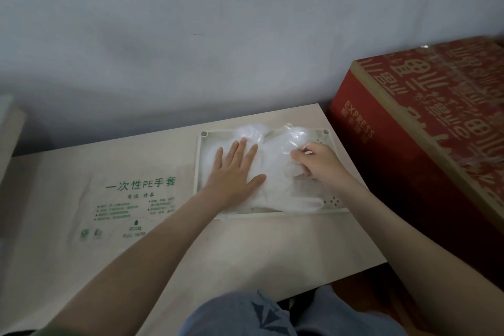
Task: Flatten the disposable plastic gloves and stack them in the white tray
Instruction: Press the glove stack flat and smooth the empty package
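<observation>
Your pale wood-grain bench fills the lower half of the view, and a red cardboard box printed with "EXPRESS" stands off its 3 o'clock edge. At 9 o'clock from the work lies a flat, clear glove packet with green print, its long axis running 9 to 3. Just beside it, at the bench's 1 o'clock corner, sits the white tray, a shallow rectangular plastic one with round bosses in its far corners, long axis also 9 to 3. Inside it the gloves form a thin, translucent, wrinkled pile that covers most of the tray floor; crumpled film rises at the 12 o'clock rim, and which way the top glove points you cannot tell through the layers. Your left hand lies palm down on the 9 o'clock half of the pile, its digits straight, slightly apart and aimed at 12 o'clock. Your right hand is over the 2 o'clock part, its fingers curled and pinched together on a fold of the film.
</observation>
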Motion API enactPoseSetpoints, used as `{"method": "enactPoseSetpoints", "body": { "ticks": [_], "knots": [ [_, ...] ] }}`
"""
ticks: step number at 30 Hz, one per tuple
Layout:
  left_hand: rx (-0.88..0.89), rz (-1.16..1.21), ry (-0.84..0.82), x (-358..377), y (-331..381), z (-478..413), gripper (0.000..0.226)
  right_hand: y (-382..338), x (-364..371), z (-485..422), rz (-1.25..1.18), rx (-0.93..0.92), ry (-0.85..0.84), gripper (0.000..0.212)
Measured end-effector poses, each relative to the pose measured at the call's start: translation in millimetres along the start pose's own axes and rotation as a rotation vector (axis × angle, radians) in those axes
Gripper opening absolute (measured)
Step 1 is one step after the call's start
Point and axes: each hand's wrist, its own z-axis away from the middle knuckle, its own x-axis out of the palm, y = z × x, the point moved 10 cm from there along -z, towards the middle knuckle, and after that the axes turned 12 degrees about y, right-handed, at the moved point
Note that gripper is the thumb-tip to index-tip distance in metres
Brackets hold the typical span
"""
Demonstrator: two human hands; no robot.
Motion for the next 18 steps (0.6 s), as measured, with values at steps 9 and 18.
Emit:
{"method": "enactPoseSetpoints", "body": {
  "ticks": [9, 18],
  "knots": [
    [0.075, -0.011, 0.049, 0, 4, -1, 0.087, -10, -21, 6, 0.051, -0.041, -0.005, 0.01],
    [0.15, -0.037, 0.021, 8, 7, -6, 0.087, -2, -35, 7, 0.112, -0.004, -0.02, 0.02]
  ]
}}
